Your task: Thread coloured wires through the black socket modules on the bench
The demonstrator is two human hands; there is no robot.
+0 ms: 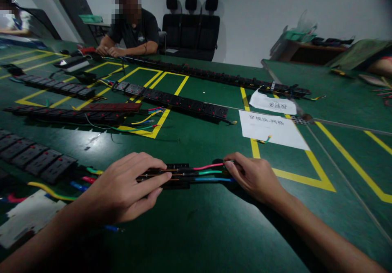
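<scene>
A black module with bare copper strips (179, 179) lies on the green table in front of me. My left hand (131, 185) rests over its left part, fingers spread across the strips. Red (210, 167), green (211, 172) and blue (214, 179) wires run from its right end. Around the far ends of these wires my right hand (252, 175) is closed, thumb against fingers; the wire tips are hidden. Red, blue and yellow-green wires (50, 190) show left of my left wrist.
Black socket strips (171, 100) lie across the green table (199, 228). Handwritten paper sheets (269, 128) are at the right, a crumpled white piece (30, 216) at the lower left. A person (134, 32) sits across the table; others are at both edges.
</scene>
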